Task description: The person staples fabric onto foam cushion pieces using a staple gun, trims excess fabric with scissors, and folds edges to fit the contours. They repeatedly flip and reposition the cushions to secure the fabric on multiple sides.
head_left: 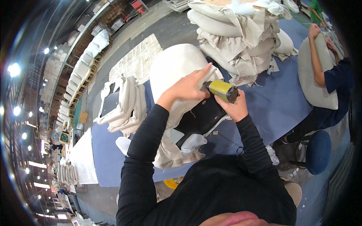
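While the blue felt-covered surface (279, 101) carries everything here, the landmark is the cream fabric-covered seat shell (177, 64) lying on it right in front of the person, its dark underside panel (200, 116) turned up toward the camera. The left hand (188, 87) lies flat on the loose edge of the cream cloth, fingers stretched out and pressing, gripping nothing; I judge that it keeps the cover drawn tight over the shell's rim. The right hand (235, 107), just to the right of the shell, is clenched round the grip of a yellow-bodied handheld stapling tool (222, 90), whose nose points down at the dark panel close beside the left fingertips, probably so that the cloth is fastened just where it is held. Loose cloth hangs off the near end of the shell toward the person's body. Left of the shell sits a bundle of folded cream covers (124, 105); beyond it and to the right rises a tall heap of finished beige cushions (241, 34). Far right of the shell, another person's arm (316, 60) steadies a second pale seat pad (313, 75), with a round blue stool (318, 150) standing near. No box, bin or tray shows near the shell, so there are no contents to report.
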Motion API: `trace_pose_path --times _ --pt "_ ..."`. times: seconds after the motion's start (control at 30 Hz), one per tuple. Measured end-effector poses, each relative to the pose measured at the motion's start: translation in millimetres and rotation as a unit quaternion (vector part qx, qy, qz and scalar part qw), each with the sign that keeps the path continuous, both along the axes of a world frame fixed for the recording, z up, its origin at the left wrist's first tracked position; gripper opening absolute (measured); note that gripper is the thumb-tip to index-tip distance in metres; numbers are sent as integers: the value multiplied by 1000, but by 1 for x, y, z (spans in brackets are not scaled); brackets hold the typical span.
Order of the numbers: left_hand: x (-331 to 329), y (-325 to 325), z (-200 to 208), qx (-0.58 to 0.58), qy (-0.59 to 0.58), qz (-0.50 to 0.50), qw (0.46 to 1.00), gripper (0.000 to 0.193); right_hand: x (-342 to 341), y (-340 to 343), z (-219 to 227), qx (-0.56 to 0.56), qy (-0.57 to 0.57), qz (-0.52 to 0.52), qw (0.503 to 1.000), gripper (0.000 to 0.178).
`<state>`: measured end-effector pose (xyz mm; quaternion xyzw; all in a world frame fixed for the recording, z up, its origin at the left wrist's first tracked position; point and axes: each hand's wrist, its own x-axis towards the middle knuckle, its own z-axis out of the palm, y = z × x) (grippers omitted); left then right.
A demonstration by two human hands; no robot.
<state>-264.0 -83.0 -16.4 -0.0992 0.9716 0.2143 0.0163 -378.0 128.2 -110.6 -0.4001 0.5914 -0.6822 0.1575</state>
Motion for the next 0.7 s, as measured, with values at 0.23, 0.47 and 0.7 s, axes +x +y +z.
trace_pose_path --times 0.23,0.47,0.7 --pt "12 -15 -21 106 -70 213 969 74 6 -5 -13 14 -68 5 998 43" --pt "25 30 -16 -169 29 84 982 67 10 -3 -13 49 -143 35 988 37" --pt "27 31 -20 -186 27 81 979 79 28 1 -9 70 -69 10 995 25"
